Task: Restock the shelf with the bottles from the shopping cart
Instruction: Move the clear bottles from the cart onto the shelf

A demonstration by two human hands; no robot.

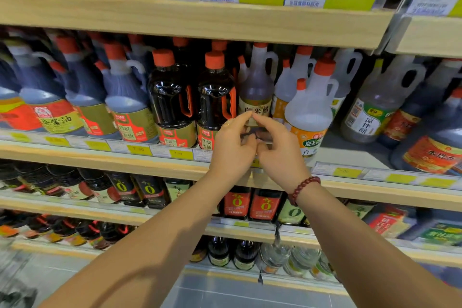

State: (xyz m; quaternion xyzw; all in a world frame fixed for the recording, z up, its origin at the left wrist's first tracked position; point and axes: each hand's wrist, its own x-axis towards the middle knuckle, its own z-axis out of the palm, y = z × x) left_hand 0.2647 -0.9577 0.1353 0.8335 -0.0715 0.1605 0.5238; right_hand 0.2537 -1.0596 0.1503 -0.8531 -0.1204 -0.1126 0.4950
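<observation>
Reaching together, the left hand (231, 146) and right hand (280, 150) pinch the label of one vinegar bottle (255, 92) on the shelf (105, 155), beside two dark handled bottles (172, 97).

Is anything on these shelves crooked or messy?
Yes. On the middle shelf, a white-vinegar jug leans left instead of standing straight. Right of it is a bare gap. Both hands, left hand and right hand, are at the brownish jug beside it. Nothing looks spilled.
</observation>
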